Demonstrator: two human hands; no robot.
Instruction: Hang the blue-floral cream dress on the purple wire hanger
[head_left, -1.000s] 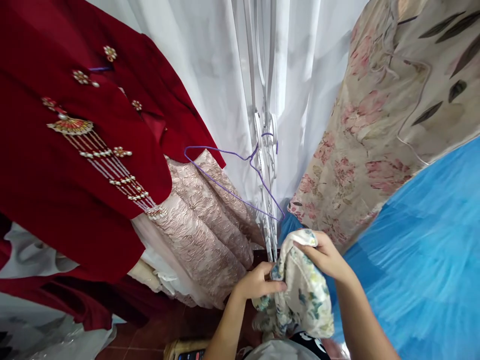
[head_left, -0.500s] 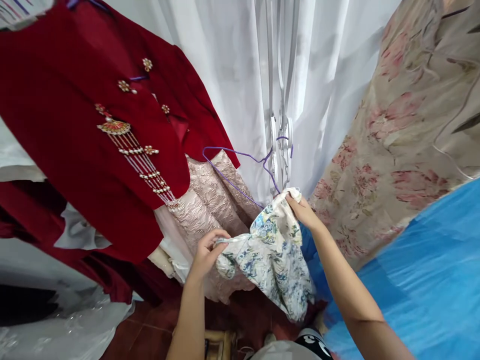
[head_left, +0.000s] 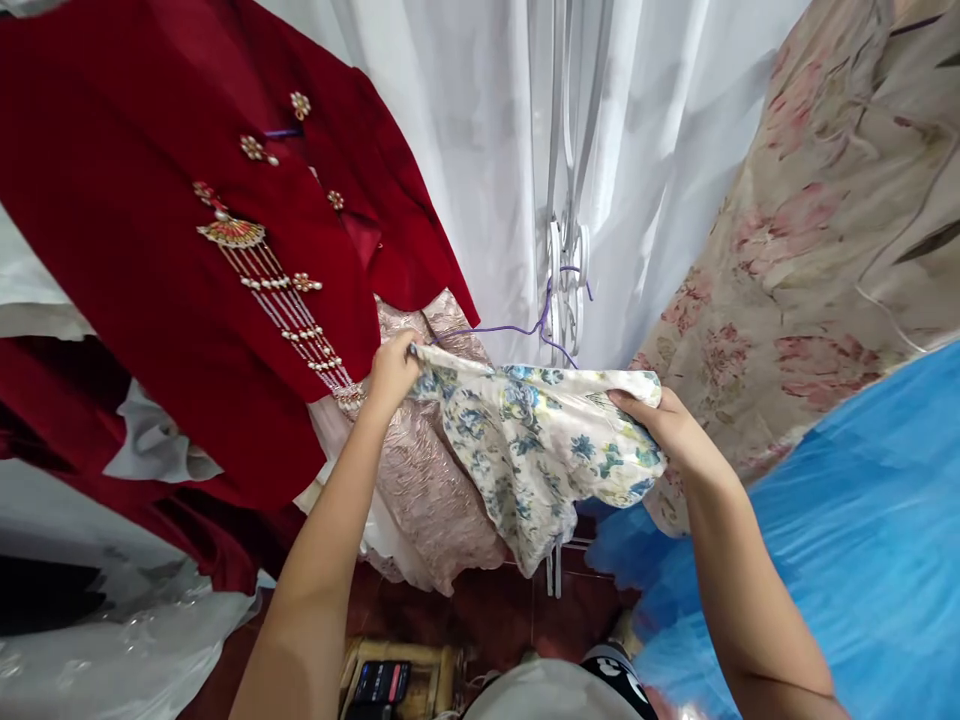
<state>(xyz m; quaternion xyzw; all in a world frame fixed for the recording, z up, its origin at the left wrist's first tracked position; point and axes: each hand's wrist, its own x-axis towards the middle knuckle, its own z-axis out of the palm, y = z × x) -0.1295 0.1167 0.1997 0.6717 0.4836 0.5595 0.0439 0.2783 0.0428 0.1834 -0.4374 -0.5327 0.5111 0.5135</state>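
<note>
A white garment with blue and yellow flowers (head_left: 525,430) is stretched between my hands by its top edge; its exact cut I cannot make out. My left hand (head_left: 395,372) is closed on its left top corner, in front of a pink brocade skirt (head_left: 442,500). At the opposite end, my right hand (head_left: 660,420) grips the cloth with the thumb lying over it. Behind the garment, a purple wire hanger (head_left: 541,322) hangs near white rings (head_left: 566,290); the garment hides its lower part.
A red jacket (head_left: 187,180) with beaded brooches hangs on the left. White curtains (head_left: 465,150) cover the back. A pink-flowered beige cloth (head_left: 795,250) and blue tulle (head_left: 847,500) hang on the right. Below stands a wooden stool (head_left: 442,665) holding a dark device (head_left: 382,682).
Both hands have moved apart and spread the garment wider. My left hand has risen up and left, my right has shifted right and slightly down. The garment now covers more of the hanger.
</note>
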